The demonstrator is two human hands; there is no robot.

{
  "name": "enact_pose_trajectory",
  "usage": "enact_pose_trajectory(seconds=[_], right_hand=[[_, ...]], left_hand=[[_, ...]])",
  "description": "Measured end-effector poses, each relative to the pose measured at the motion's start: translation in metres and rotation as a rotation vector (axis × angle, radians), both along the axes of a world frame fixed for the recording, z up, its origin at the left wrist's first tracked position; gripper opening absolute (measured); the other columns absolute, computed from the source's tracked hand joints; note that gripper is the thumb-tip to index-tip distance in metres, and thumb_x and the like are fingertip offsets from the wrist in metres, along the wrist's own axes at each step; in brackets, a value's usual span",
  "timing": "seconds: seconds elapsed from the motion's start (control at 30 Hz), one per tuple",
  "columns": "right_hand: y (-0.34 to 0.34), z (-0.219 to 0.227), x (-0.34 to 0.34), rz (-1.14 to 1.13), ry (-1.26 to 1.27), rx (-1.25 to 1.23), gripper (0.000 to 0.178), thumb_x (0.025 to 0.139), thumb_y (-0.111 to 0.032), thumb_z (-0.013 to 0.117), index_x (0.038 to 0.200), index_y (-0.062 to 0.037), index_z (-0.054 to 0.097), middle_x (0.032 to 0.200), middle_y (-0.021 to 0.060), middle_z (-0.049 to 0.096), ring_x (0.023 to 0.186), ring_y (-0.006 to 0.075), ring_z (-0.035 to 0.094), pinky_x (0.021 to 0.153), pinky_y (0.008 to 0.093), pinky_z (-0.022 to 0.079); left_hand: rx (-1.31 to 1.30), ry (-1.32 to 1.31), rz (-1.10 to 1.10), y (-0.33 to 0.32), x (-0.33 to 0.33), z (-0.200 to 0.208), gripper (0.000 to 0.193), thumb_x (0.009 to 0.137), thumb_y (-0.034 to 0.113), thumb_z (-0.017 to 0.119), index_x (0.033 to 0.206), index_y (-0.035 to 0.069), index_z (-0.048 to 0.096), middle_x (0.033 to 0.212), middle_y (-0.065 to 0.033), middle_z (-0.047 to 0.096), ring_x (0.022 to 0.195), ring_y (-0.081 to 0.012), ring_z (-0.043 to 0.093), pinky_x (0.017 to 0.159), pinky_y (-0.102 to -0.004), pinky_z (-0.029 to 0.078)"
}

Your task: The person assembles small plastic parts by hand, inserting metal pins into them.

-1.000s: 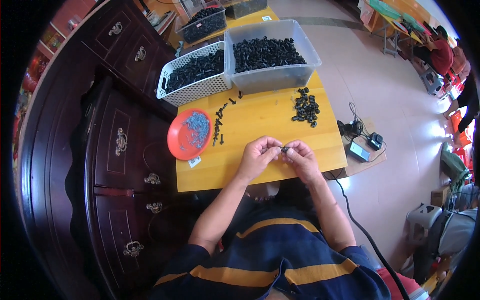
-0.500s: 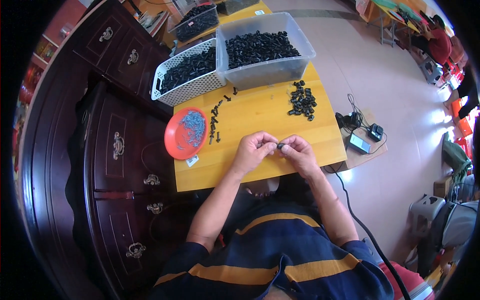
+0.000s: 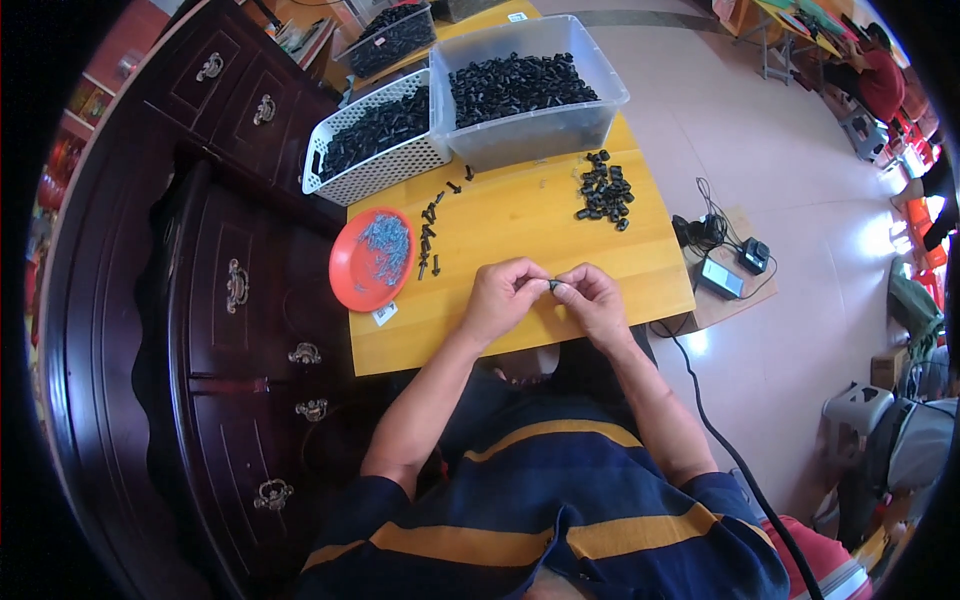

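Over the near part of the yellow table, my hands meet fingertip to fingertip. My right hand (image 3: 595,308) pinches a small black plastic part (image 3: 554,285), mostly covered by the fingers. Thumb and forefinger of my left hand (image 3: 503,300) are pressed together against its left side; whatever they grip is too small to make out. A red plate (image 3: 345,275) of small silvery screws (image 3: 388,245) lies to the left. Beside it runs a loose row of black pieces with thin shafts (image 3: 427,238). A pile of short black parts (image 3: 605,192) lies at the right.
A white perforated basket (image 3: 385,165) and a clear plastic bin (image 3: 540,140), both full of black parts, stand at the table's (image 3: 500,225) far side. A dark wooden cabinet (image 3: 215,300) borders the left. Cables and small devices (image 3: 720,278) sit to the right; a person (image 3: 880,85) sits farther off.
Both hands stay together and have shifted very slightly away from me. The black part is more covered by the fingertips than before.
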State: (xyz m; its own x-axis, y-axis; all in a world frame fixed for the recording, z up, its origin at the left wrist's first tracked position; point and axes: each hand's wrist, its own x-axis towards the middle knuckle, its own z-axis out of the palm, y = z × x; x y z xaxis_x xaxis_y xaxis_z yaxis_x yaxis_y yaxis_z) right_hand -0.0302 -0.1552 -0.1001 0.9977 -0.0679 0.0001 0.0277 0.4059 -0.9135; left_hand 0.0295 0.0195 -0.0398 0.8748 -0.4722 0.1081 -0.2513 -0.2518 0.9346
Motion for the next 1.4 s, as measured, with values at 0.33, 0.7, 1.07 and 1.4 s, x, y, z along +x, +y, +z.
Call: enact_pose_trajectory(seconds=[0.33, 0.7, 1.07, 1.4], right_hand=[[-0.005, 0.004, -0.003, 0.054, 0.029, -0.102, 0.007, 0.094, -0.006, 0.071, 0.097, -0.0039, 0.064, 0.087, -0.003, 0.066, 0.077, 0.0038, 0.059, 0.069, 0.0208, 0.049], [0.001, -0.006, 0.004, 0.004, 0.03, -0.074, 0.007, 0.094, -0.007, 0.071, 0.099, -0.0052, 0.066, 0.087, 0.0, 0.067, 0.079, 0.0078, 0.063, 0.07, 0.0237, 0.053], [-0.01, 0.0, 0.002, 0.083, 0.029, 0.259, 0.013, 0.097, -0.014, 0.07, 0.107, -0.0079, 0.064, 0.093, 0.0013, 0.069, 0.081, 0.0091, 0.065, 0.073, 0.0231, 0.053], [-0.015, 0.006, 0.002, 0.098, 0.081, 0.454, 0.015, 0.1, -0.017, 0.065, 0.111, -0.0081, 0.062, 0.101, 0.0024, 0.067, 0.094, 0.0108, 0.064, 0.087, 0.0262, 0.052]], left_hand=[[-0.14, 0.262, -0.078, 0.007, 0.004, -0.01, 0.004, 0.09, 0.001, 0.068, 0.092, -0.002, 0.07, 0.077, -0.0013, 0.069, 0.07, -0.0062, 0.062, 0.065, -0.0228, 0.051], [0.034, -0.164, -0.068, 0.001, 0.001, 0.0, 0.002, 0.089, -0.001, 0.069, 0.09, -0.001, 0.071, 0.078, -0.0009, 0.068, 0.071, -0.007, 0.061, 0.064, -0.0233, 0.05], [-0.007, -0.116, -0.107, -0.022, 0.005, 0.01, 0.009, 0.09, -0.002, 0.069, 0.098, -0.002, 0.071, 0.085, -0.0046, 0.068, 0.077, -0.0099, 0.063, 0.07, -0.023, 0.052], [0.283, -0.468, -0.115, -0.042, -0.013, 0.035, 0.049, 0.084, 0.003, 0.075, 0.13, 0.002, 0.059, 0.105, -0.0139, 0.068, 0.092, -0.0263, 0.069, 0.081, -0.0355, 0.056]])
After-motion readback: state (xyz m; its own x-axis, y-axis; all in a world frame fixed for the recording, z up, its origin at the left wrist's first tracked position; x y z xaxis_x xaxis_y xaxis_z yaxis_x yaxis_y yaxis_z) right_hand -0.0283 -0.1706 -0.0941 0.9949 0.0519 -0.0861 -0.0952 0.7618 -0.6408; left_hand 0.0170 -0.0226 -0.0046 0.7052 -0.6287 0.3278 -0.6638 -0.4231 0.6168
